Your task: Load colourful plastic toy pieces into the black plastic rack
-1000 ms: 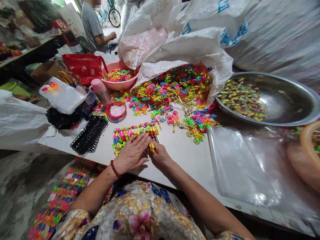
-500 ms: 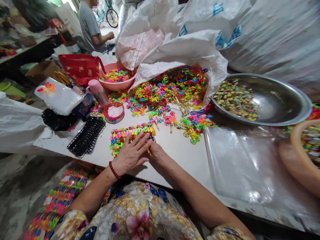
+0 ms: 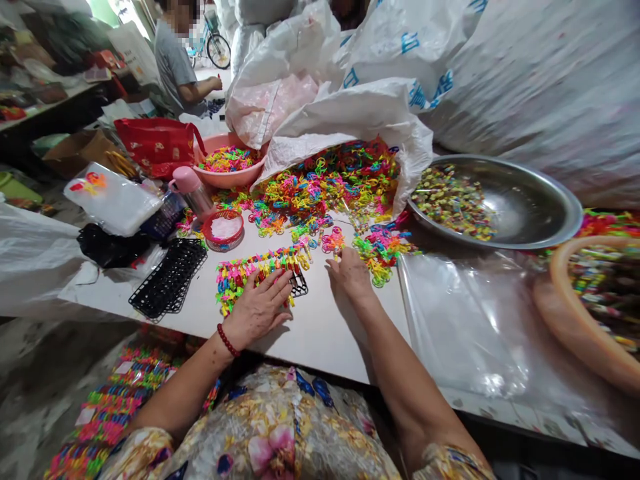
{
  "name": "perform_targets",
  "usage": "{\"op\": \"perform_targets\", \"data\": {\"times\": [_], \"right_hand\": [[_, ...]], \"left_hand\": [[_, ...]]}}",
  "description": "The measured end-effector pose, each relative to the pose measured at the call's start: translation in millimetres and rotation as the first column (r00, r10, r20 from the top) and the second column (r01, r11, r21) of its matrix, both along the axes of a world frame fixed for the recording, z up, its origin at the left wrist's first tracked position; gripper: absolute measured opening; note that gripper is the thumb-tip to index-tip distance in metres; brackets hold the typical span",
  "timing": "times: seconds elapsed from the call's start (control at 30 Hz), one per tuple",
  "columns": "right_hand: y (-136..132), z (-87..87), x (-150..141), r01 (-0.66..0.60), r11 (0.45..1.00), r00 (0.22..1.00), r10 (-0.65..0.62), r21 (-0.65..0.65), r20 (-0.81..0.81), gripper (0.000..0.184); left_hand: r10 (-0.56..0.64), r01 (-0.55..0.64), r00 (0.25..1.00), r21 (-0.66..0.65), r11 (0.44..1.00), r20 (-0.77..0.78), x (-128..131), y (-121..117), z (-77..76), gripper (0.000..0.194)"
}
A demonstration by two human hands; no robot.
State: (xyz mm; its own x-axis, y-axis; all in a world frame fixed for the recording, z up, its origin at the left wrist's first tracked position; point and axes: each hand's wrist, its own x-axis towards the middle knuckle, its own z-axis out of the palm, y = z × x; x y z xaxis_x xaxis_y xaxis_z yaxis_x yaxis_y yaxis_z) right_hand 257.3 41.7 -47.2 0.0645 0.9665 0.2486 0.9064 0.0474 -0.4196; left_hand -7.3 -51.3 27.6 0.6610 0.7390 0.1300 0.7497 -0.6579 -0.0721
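My left hand (image 3: 260, 300) lies flat with outstretched fingers over a black plastic grid rack (image 3: 300, 285) lined with rows of colourful plastic toys (image 3: 235, 273). The rack's bare right end shows beyond the fingertips. My right hand (image 3: 354, 275) is at the near edge of the loose pieces, its fingers bent around the lower end of a pink plastic toy (image 3: 333, 239). That end, a small clear tube in the earlier view, is hidden by the fingers. Right beside this hand lies a small heap of mixed plastic toys (image 3: 383, 250).
A white sack (image 3: 345, 107) spills toys across the back. Stacked black racks (image 3: 167, 277), a red basket (image 3: 223, 230) and a pink-lidded flask (image 3: 193, 190) stand left. A steel basin (image 3: 535, 207), clear plastic bags (image 3: 460, 327) and an orange tub (image 3: 560, 280) are right. A person (image 3: 177, 63) works behind.
My right hand has left the rack's right end and moved right and away from me to the pink toy. My left hand stays on the rack. The view has shifted slightly.
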Motion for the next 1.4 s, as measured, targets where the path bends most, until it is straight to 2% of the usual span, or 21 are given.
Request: {"op": "perform_targets", "data": {"times": [0.17, 0.27, 0.47, 0.57, 0.67, 0.77, 0.93, 1.13, 1.27, 1.4], "right_hand": [[-4.4, 0.2, -4.8, 0.088, 0.992, 0.996, -0.091, -0.094, -0.022, 0.021], [-22.6, -0.5, -2.7, 0.064, 0.992, 0.99, -0.076, -0.109, -0.116, 0.02], [-73.3, 8.3, -12.4, -0.171, 0.983, 0.903, 0.129, -0.065, -0.411, 0.015], [-86.6, 13.5, -35.7, -0.321, 0.945, 0.801, 0.238, -0.06, -0.55, 0.018], [-89.3, 10.0, -61.9, -0.426, 0.904, 0.699, 0.301, -0.039, -0.648, 0.024], [-85.8, -0.9, -79.4, -0.489, 0.872, 0.684, 0.381, -0.004, -0.622, 0.023], [-77.1, -16.3, -83.1, -0.498, 0.867, 0.755, 0.452, 0.034, -0.475, 0.016], [-71.8, -17.3, -78.9, -0.582, 0.812, 0.718, 0.541, 0.048, -0.438, 0.012], [-71.4, -22.3, -82.6, -0.595, 0.791, 0.67, 0.585, 0.14, -0.457, 0.016], [-70.4, -27.5, -85.6, -0.584, 0.802, 0.686, 0.569, 0.123, -0.454, 0.02]], "left_hand": [[-0.001, 0.003, 0.999, -0.052, 0.999, 0.04, -5.3, -1.2, 3.3, 0.054], [-0.005, 0.009, 0.999, -0.07, 0.998, 0.05, -10.9, -5.6, 7.2, 0.053], [0.012, -0.01, 0.998, -0.03, 0.999, 0.062, -9.9, -10.9, 9.9, 0.062], [0.01, -0.008, 0.997, -0.024, 1.0, 0.077, -5.4, -8.0, 7.3, 0.06], [0.003, 0.0, 0.996, -0.035, 0.999, 0.086, -3.9, -5.5, 5.3, 0.059], [-0.003, 0.006, 0.997, -0.034, 0.999, 0.082, -5.1, -5.6, 4.9, 0.061], [-0.006, 0.009, 0.997, -0.039, 0.999, 0.08, -7.2, -6.8, 4.7, 0.065], [-0.019, 0.02, 1.0, -0.019, 1.0, 0.025, -5.2, -4.3, 5.6, 0.065], [-0.027, 0.027, 0.999, 0.004, 1.0, -0.04, -1.5, -1.7, 6.3, 0.061], [-0.013, 0.014, 0.998, 0.024, 1.0, -0.066, 0.5, -0.6, 4.7, 0.062]]}}
